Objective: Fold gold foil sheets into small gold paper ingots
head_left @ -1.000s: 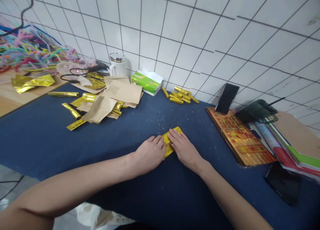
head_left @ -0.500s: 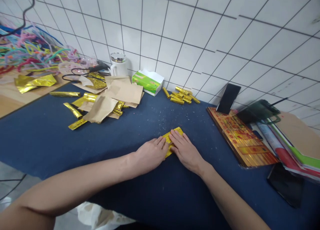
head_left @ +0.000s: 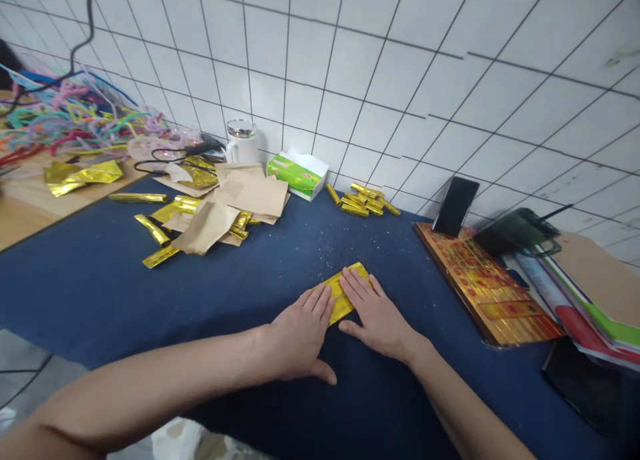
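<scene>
A flat strip of gold foil paper (head_left: 342, 305) lies on the dark blue table cover, slanting up to the right. My left hand (head_left: 300, 333) rests palm down over its left end, fingers stretched out and thumb spread toward me. Across its right part lies my right hand (head_left: 377, 317), also flat, with the fingers extended and the thumb apart. Both ends of the strip are partly hidden under the fingers. Beyond the hands, against the wall, sits a small pile of rolled gold foil pieces (head_left: 363, 200).
Brown paper sheets (head_left: 245, 190) and gold foil rolls (head_left: 153, 230) lie at left. Behind them are a white mug (head_left: 242, 147) and a green tissue pack (head_left: 297, 175). A phone (head_left: 456, 205) leans upright on a patterned box (head_left: 480, 280) at right. Colourful fuzzy stems (head_left: 80, 117) heap far left.
My fingers have gone from curled on the foil to stretched flat over it. Both thumbs have swung out, and more of the strip shows between the hands. The view has shifted slightly.
</scene>
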`<state>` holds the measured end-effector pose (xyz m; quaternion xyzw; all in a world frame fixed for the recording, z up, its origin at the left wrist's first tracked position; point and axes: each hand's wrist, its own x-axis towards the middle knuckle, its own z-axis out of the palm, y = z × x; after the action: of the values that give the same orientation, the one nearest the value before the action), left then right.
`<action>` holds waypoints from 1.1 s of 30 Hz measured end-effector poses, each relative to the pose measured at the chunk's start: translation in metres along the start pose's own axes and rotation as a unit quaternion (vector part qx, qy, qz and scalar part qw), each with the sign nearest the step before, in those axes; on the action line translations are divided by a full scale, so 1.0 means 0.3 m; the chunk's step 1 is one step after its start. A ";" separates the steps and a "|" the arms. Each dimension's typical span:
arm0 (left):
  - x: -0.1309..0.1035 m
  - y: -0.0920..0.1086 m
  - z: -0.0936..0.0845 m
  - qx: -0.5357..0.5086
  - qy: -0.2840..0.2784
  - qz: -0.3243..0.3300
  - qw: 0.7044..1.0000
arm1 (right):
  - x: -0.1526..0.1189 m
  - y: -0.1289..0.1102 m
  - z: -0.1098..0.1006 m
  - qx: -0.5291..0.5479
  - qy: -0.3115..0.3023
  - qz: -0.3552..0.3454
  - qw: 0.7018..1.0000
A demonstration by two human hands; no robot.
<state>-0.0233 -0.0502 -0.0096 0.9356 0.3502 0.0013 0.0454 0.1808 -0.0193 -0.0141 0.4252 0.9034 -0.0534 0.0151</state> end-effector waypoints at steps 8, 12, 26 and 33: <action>0.005 0.000 0.005 -0.011 0.009 -0.001 1.000 | 0.001 -0.079 -0.032 0.043 0.012 -0.048 0.998; 0.004 0.000 0.009 -0.012 0.015 -0.004 1.000 | 0.014 -0.068 -0.017 0.046 -0.007 -0.057 0.997; -0.004 0.002 0.003 0.018 0.012 0.006 1.000 | 0.048 0.007 0.010 -0.002 -0.012 0.078 0.997; -0.006 0.003 -0.006 0.013 0.008 0.004 1.000 | 0.045 0.015 0.015 0.009 -0.008 0.073 0.997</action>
<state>-0.0242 -0.0521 -0.0077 0.9375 0.3466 0.0047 0.0300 0.1754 -0.0065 -0.0199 0.4900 0.8691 -0.0643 0.0226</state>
